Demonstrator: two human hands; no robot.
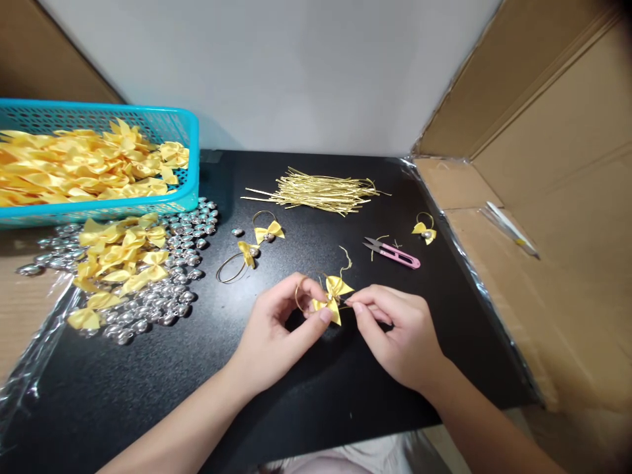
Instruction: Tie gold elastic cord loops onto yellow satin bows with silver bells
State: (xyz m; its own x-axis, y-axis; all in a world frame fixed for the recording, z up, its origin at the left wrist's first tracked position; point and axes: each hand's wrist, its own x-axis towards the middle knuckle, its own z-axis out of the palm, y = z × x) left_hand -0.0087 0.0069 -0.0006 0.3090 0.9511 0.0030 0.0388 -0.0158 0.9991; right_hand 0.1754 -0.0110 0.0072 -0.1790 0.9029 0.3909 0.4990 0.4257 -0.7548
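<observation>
My left hand [281, 329] pinches a small yellow ribbon bow [332, 296] between thumb and fingers, low over the black table [148, 388]. A thin gold cord runs from the bow, looping at its left and trailing up behind it. My right hand [399, 332] is closed in a pinch at the bow's right side, on the cord end. Pink thread snips [395, 253] lie just beyond my right hand.
A turquoise basket [192, 164] full of yellow bows stands at the far left, above a pile of loose bows [123, 257] and silver beads [172, 289]. Gold cords [320, 191] lie bundled at the back. Three finished bows with loops lie about. A cardboard box [543, 263] flanks the right.
</observation>
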